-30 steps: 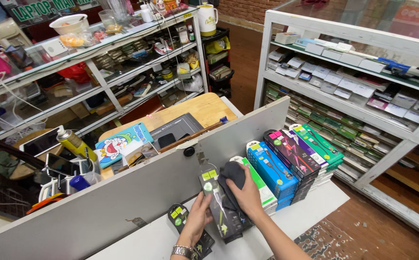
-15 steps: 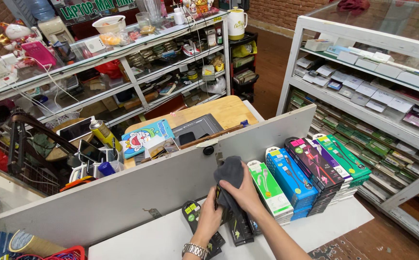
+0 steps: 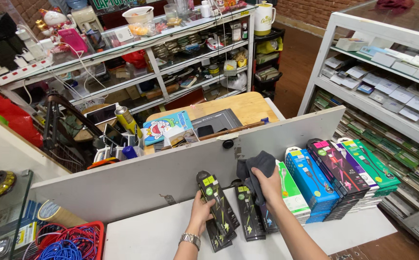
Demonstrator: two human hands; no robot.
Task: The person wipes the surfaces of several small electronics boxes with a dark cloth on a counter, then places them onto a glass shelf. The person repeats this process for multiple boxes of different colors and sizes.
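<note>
My left hand (image 3: 201,213) grips a black cable package with green marks (image 3: 215,200), tilted up off the white shelf (image 3: 156,236); a watch sits on that wrist. My right hand (image 3: 268,183) holds a dark grey cloth (image 3: 253,169) and presses it on a second black package (image 3: 245,216) that leans beside the first. Right of my hands stands a row of boxed packages: white-green (image 3: 292,192), blue (image 3: 310,183), black-pink (image 3: 337,171) and green (image 3: 372,164). They lean against a white back panel (image 3: 137,175).
A red basket of coiled cables (image 3: 70,240) and a tape roll (image 3: 50,212) lie at lower left. Behind the panel are a wooden table (image 3: 248,108) with a tablet and a cluttered glass shelf. White racks of small packages (image 3: 392,91) stand to the right.
The view has shifted right and down. My left hand lifted one black package away to the left, while my right hand with the cloth stayed on the row of black packages.
</note>
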